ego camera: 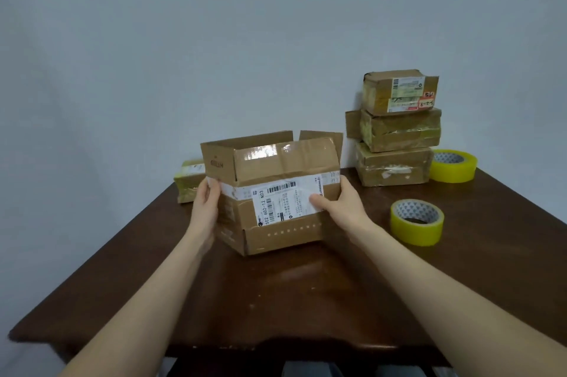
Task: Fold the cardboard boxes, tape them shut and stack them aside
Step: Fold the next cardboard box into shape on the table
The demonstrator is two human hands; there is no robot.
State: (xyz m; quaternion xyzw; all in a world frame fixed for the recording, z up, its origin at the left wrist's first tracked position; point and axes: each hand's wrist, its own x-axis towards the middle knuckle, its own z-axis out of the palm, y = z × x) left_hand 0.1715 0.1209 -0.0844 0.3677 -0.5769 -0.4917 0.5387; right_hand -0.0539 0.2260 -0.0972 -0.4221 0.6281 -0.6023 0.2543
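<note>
An open cardboard box (276,223) with a white shipping label stands in the middle of the dark wooden table (276,300), its top flaps up. My left hand (206,207) grips its left side and my right hand (340,203) grips its right front corner, thumb on the label. A stack of three taped boxes (397,131) stands at the back right against the wall. Two rolls of yellow tape lie to the right: the nearer tape roll (417,221) beside my right hand and a far tape roll (452,165) next to the stack.
Another small taped box (187,180) lies behind the open box at the back left, partly hidden. A pale wall rises right behind the table. The table's front edge runs near the bottom of the view, with my legs below it.
</note>
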